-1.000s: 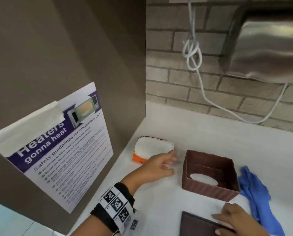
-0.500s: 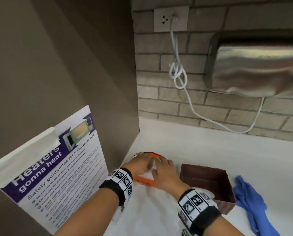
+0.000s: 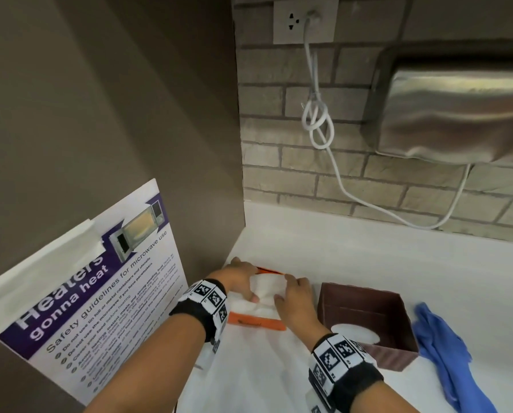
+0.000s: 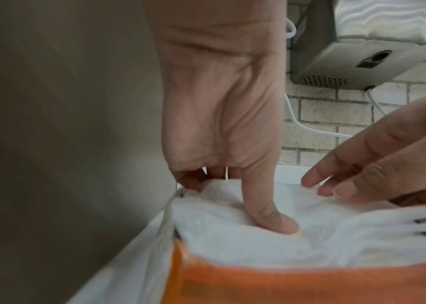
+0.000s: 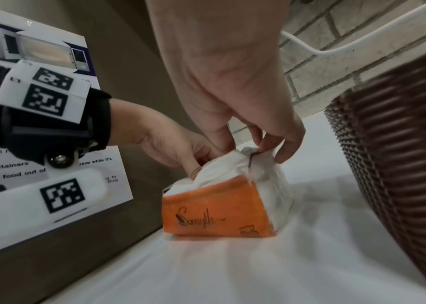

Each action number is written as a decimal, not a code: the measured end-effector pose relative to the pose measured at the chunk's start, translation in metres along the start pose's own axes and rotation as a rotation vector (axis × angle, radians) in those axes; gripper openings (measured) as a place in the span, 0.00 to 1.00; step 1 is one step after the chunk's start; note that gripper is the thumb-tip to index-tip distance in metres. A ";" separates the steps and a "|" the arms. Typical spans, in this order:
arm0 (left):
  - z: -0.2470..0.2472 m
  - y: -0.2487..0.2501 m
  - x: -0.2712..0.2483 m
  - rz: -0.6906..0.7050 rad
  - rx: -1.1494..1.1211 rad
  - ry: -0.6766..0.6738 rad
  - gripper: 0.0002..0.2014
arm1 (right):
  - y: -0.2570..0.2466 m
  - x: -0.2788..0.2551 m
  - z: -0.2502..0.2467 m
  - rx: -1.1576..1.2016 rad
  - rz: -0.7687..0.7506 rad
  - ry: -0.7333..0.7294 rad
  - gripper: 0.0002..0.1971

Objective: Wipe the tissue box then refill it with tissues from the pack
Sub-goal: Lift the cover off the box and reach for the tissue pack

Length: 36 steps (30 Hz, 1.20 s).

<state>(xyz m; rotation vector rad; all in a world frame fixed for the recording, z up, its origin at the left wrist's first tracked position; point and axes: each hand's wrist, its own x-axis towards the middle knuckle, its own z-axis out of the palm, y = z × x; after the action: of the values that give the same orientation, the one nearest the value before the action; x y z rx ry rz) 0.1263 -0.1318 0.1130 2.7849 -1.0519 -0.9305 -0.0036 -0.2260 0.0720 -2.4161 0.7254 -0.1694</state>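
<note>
An orange tissue pack [image 3: 256, 321] lies on the white counter [image 3: 353, 257] in the left corner, with a white tissue stack [image 3: 267, 290] bulging from its open top. My left hand [image 3: 245, 281] grips the stack's left end, thumb pressed on top [image 4: 271, 216], fingers curled behind. My right hand [image 3: 288, 289] pinches the right end of the tissues [image 5: 248, 148]. The brown ribbed tissue box [image 3: 368, 320] sits just right of the pack, open side up, its oval slot facing down.
A blue cloth [image 3: 446, 353] lies crumpled right of the box. A brown panel with a microwave safety poster [image 3: 100, 293] walls off the left. On the brick wall behind hang a metal hand dryer [image 3: 457, 114] and its white cable [image 3: 317, 123].
My right hand has left the brown lid at the counter's front and joined the left hand on the tissue pack. The tissues now stand raised out of the wrapper.
</note>
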 end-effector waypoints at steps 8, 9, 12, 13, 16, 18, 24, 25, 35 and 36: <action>0.009 -0.012 -0.001 0.125 -0.091 0.075 0.36 | 0.000 0.001 -0.001 0.185 0.095 -0.046 0.46; 0.009 -0.013 -0.002 0.153 -0.124 0.079 0.33 | 0.000 0.000 -0.001 0.211 0.105 -0.051 0.48; 0.009 -0.018 -0.006 0.206 -0.198 0.098 0.28 | 0.001 0.000 -0.001 0.229 0.131 -0.061 0.47; 0.009 -0.019 -0.008 0.218 -0.211 0.101 0.27 | 0.001 0.001 -0.002 0.228 0.132 -0.065 0.44; 0.006 -0.022 -0.012 0.247 -0.245 0.114 0.24 | 0.002 0.001 -0.005 0.309 0.103 -0.075 0.41; 0.006 -0.024 -0.014 0.253 -0.272 0.118 0.24 | 0.002 0.000 -0.006 0.370 0.069 -0.085 0.43; 0.006 -0.025 -0.017 0.265 -0.336 0.161 0.23 | -0.001 0.000 -0.004 0.335 0.116 -0.080 0.32; 0.006 -0.027 -0.016 0.264 -0.349 0.166 0.23 | -0.001 0.000 -0.003 0.326 0.112 -0.082 0.29; -0.020 -0.019 -0.029 0.160 -0.054 0.288 0.31 | -0.012 -0.002 -0.012 0.508 0.110 -0.071 0.18; -0.024 -0.020 -0.031 0.155 -0.099 0.299 0.31 | -0.011 0.001 -0.013 0.559 0.123 -0.063 0.19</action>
<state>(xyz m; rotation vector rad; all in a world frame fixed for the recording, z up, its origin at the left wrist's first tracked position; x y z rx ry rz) 0.1330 -0.1017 0.1442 2.6085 -1.1184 -0.5140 -0.0018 -0.2256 0.0886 -1.8338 0.6874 -0.2127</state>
